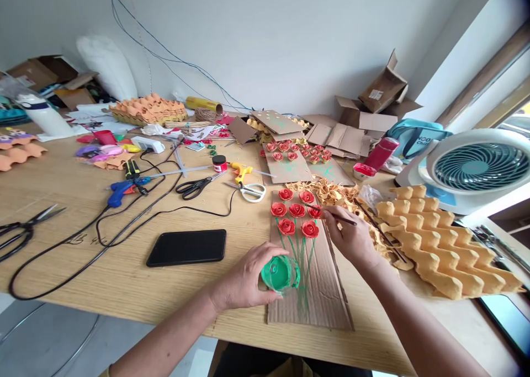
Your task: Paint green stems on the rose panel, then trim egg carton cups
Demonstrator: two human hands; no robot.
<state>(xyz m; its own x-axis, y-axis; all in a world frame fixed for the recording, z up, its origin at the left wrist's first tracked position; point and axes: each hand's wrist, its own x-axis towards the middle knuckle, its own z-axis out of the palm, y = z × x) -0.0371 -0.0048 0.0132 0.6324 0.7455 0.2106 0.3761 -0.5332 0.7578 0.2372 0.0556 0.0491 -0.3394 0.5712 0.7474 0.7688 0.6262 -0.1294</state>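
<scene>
My left hand (248,275) is closed around a clear cup of green paint (278,273), tilted over the lower part of a cardboard sheet (318,294). Between the fingers of my right hand (351,236) is a thin dark paintbrush (342,218), its tip among the red paper roses (297,210). Several of these roses sit on the upper half of the sheet. Painted green stem lines (304,255) run down from them. The fingers of my right hand partly cover the rose at the right edge.
A black phone (186,248), scissors (194,186) and glue guns (120,192) with trailing cords lie to the left. Orange egg trays (439,239) and a white fan (476,167) stand at right. Behind are more rose boards (290,170) and a red paint bowl (364,171).
</scene>
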